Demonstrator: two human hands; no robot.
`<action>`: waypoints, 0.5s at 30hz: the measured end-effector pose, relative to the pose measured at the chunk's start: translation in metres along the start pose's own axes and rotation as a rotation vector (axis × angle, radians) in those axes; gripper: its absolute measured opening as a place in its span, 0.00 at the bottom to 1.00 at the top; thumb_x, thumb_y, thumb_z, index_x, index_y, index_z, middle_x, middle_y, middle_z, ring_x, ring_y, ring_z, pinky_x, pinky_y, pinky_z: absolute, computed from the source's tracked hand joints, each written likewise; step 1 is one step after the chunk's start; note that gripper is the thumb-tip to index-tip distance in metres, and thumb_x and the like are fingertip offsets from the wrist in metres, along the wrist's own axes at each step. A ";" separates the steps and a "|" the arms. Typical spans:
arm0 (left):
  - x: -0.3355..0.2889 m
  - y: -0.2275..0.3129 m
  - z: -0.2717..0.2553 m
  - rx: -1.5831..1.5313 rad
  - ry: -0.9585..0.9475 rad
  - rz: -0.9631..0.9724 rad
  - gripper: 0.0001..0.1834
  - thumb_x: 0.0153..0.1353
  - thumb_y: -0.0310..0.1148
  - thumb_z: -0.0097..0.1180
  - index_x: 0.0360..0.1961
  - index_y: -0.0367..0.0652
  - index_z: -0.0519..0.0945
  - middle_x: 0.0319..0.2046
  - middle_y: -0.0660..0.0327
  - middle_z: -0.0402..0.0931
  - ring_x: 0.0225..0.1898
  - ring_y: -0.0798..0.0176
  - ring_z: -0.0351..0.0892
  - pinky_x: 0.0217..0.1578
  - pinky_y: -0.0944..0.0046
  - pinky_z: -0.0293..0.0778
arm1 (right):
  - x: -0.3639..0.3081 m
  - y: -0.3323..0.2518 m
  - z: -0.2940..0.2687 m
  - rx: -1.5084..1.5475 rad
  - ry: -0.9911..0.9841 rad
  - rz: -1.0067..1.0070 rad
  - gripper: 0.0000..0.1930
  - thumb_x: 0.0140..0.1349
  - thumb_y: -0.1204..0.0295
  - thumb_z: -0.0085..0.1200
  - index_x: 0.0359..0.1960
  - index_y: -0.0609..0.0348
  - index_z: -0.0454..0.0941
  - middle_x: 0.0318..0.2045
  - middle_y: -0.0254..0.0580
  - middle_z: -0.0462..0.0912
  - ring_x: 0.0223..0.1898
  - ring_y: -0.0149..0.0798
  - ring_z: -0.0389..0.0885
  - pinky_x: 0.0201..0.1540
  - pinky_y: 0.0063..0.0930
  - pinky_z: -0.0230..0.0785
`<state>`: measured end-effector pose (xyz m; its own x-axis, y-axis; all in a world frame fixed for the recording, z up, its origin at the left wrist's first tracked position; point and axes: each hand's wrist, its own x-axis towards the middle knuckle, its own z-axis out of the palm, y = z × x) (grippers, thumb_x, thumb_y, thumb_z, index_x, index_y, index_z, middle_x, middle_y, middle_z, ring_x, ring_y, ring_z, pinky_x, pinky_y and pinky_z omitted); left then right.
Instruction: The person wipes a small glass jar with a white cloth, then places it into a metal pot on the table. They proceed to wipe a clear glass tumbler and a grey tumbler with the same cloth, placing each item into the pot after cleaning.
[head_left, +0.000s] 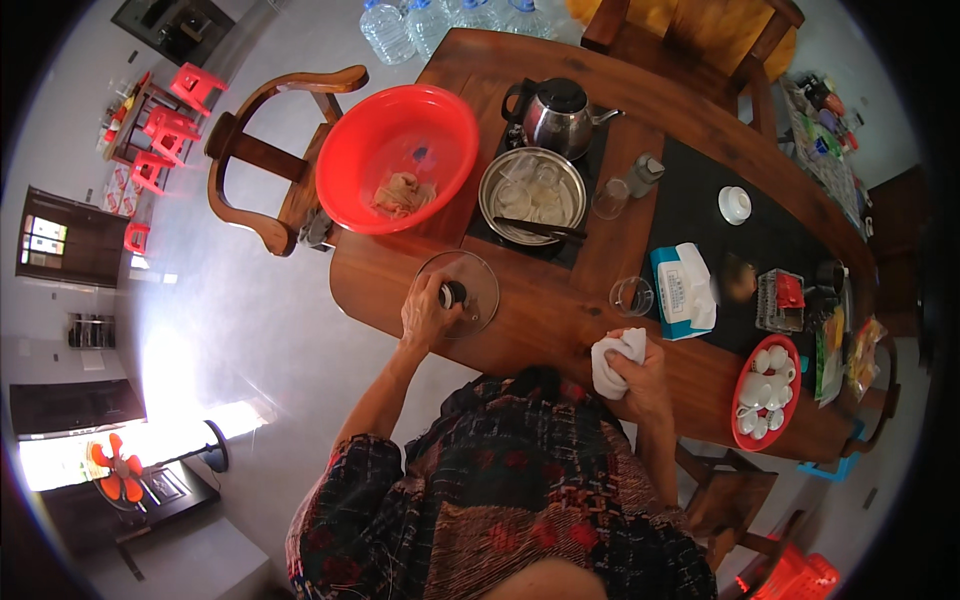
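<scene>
A wooden bench (545, 325) spans the frame's centre and right. Near centre, a glass pot lid (478, 288) is held in the left hand's grip (430, 314); lower right of centre, the right hand's grip (645, 378) clutches a white cloth (610, 365).

We are in what looks like a home dining room, wooden table (540, 332), kettle (562, 128), white teacups (777, 356), red stools (197, 84), fan (119, 470)

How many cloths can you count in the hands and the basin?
2: a white cloth in the right hand, and a tan cloth in the red basin. Folds could hide another.
</scene>
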<state>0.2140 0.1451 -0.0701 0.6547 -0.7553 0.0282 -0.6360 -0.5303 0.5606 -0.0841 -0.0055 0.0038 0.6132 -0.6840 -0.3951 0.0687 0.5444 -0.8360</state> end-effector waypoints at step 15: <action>0.120 0.088 0.005 -0.390 0.167 0.290 0.33 0.45 0.30 0.66 0.52 0.35 0.64 0.50 0.46 0.64 0.52 0.43 0.64 0.53 0.53 0.63 | -0.003 0.012 -0.006 -0.039 0.066 -0.041 0.12 0.53 0.83 0.54 0.40 0.64 0.74 0.34 0.41 0.79 0.32 0.31 0.79 0.34 0.25 0.75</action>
<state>0.2344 0.0055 -0.0218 0.5505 -0.7613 0.3425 -0.6225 -0.1010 0.7761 -0.0903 0.0001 -0.0071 0.5576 -0.7364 -0.3832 0.0611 0.4967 -0.8658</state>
